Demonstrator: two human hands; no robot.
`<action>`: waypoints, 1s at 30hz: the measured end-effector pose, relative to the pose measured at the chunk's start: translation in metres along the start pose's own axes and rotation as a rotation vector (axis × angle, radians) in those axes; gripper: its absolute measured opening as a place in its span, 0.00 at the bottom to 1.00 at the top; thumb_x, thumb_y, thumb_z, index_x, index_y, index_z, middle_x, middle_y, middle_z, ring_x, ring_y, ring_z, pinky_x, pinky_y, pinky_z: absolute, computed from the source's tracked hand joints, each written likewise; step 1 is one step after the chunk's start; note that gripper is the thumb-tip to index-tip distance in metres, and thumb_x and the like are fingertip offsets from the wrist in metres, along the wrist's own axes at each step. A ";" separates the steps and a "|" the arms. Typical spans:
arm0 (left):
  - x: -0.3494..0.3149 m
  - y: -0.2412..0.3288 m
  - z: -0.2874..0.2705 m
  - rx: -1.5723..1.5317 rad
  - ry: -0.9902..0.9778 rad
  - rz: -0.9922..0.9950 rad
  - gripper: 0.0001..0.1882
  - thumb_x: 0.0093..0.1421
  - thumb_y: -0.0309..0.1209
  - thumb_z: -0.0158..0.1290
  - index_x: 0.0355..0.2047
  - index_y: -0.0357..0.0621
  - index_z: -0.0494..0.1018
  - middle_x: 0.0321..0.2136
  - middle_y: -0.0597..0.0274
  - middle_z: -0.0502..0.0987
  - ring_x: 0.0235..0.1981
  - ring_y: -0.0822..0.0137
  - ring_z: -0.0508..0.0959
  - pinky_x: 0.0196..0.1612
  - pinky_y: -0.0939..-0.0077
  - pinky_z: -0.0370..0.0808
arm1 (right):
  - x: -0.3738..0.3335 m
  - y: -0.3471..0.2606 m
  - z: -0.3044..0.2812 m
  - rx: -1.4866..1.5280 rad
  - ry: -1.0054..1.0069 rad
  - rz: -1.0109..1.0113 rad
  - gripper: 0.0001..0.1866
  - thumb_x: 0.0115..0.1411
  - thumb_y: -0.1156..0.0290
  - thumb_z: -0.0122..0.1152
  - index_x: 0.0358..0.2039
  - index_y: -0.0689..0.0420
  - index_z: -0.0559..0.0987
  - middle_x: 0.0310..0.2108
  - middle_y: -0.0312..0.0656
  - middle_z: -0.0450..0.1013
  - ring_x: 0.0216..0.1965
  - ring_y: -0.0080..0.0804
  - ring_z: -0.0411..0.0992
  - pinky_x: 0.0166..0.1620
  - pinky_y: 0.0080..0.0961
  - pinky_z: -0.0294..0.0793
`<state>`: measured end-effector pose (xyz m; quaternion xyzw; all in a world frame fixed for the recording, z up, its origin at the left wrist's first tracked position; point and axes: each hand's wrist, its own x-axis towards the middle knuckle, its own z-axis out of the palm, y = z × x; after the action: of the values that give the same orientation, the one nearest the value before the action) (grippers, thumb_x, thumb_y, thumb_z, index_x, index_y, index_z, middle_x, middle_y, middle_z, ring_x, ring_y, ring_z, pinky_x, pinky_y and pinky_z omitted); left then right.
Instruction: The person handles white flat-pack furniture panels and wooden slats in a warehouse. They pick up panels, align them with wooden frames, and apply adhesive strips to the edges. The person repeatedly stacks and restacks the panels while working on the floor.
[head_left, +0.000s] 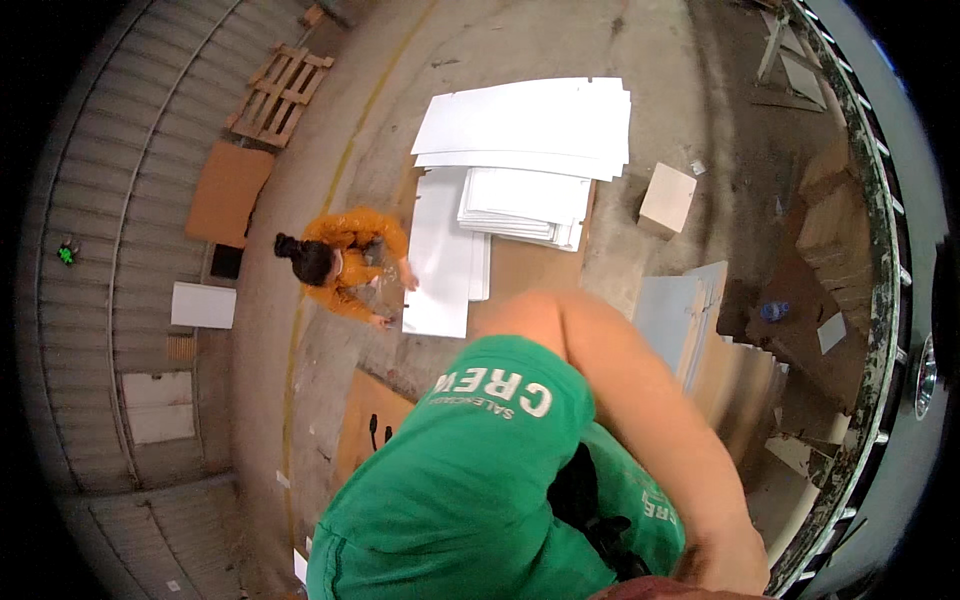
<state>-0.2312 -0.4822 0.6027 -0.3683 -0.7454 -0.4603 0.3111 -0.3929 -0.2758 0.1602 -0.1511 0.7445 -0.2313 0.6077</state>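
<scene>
My left arm, in a green short sleeve, is bent across the front. Its elbow is up in the middle, and the bare forearm runs down to the lower right edge. My left hand shows only around the wrist there; its fingers are hidden. I cannot see my right hand. Beyond my elbow lie stacked white panels and a narrower white panel on a brown sheet. A co-worker in orange bends at their left side, hands at the narrower panel's edge.
A cardboard box stands right of the panels. Grey and brown boards stand upright nearer my right. A wooden pallet, a brown board and a white box are by the corrugated wall on the left.
</scene>
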 end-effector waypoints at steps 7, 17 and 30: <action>0.006 0.011 -0.095 0.085 -0.231 -0.114 0.14 0.49 0.38 0.51 0.25 0.38 0.74 0.25 0.47 0.75 0.27 0.52 0.74 0.30 0.59 0.69 | -0.023 -0.025 0.023 -0.088 -0.003 0.071 0.12 0.49 0.67 0.55 0.31 0.61 0.78 0.23 0.50 0.73 0.23 0.33 0.72 0.31 0.32 0.71; 0.016 0.017 -0.171 0.146 -0.368 -0.080 0.15 0.48 0.41 0.55 0.22 0.40 0.74 0.20 0.52 0.75 0.24 0.61 0.74 0.27 0.66 0.69 | -0.043 -0.049 0.048 -0.098 0.028 0.144 0.13 0.49 0.66 0.55 0.32 0.61 0.78 0.23 0.51 0.73 0.23 0.35 0.72 0.31 0.33 0.71; -0.021 0.041 -0.108 -0.512 -0.293 -0.532 0.14 0.46 0.35 0.57 0.30 0.38 0.75 0.28 0.54 0.76 0.30 0.63 0.76 0.30 0.70 0.71 | -0.025 -0.044 0.098 -0.151 -0.081 -0.159 0.13 0.49 0.64 0.55 0.32 0.60 0.78 0.24 0.52 0.73 0.24 0.36 0.73 0.32 0.33 0.71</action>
<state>-0.1721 -0.5742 0.6466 -0.2899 -0.7126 -0.6382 -0.0304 -0.2940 -0.3166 0.1895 -0.2644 0.7204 -0.2158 0.6037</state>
